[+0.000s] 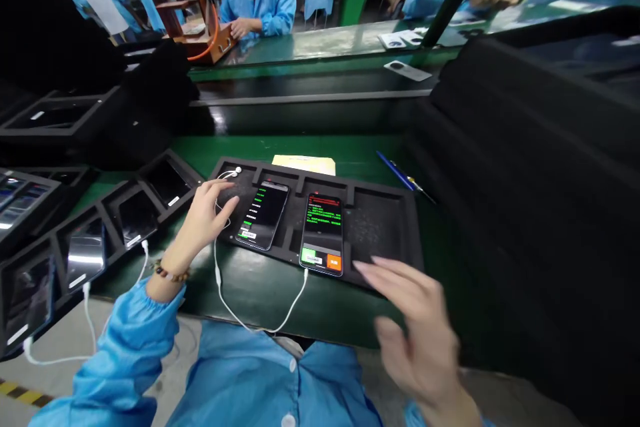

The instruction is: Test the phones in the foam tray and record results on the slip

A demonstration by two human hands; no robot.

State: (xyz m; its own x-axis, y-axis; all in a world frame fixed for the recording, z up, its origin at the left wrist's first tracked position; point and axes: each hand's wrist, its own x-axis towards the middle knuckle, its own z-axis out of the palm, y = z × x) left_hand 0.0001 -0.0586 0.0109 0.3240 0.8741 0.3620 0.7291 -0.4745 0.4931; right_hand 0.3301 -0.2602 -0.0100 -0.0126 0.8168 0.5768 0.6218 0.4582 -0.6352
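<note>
The cabled phone (321,235) lies face up in a compartment right of the middle of a black tray (383,220), its screen lit with red and green text above a green and an orange button. We see the white cord (218,275) of the earphones (237,171) plugged into its near end, so we judge the connecting done; both buttons are on show, so we take the choice between them as unmade. The second phone (264,215), just left of it, shows a list in green and white, and we find no plug at its near edge; whether its part is finished, we cannot tell. The left hand (207,210) is loosely spread over the tray's left end, beside the earbuds; we cannot tell if it touches the cord. The right hand (420,320), blurred, hangs by the tray's near right corner, thumb apart from the fingers, with nothing visible in its grasp. Farther out, we see yellow paper (305,163) beyond the tray, a blue pen (395,170) to the right, and another tray (113,240) of dark-screened phones at left.
</note>
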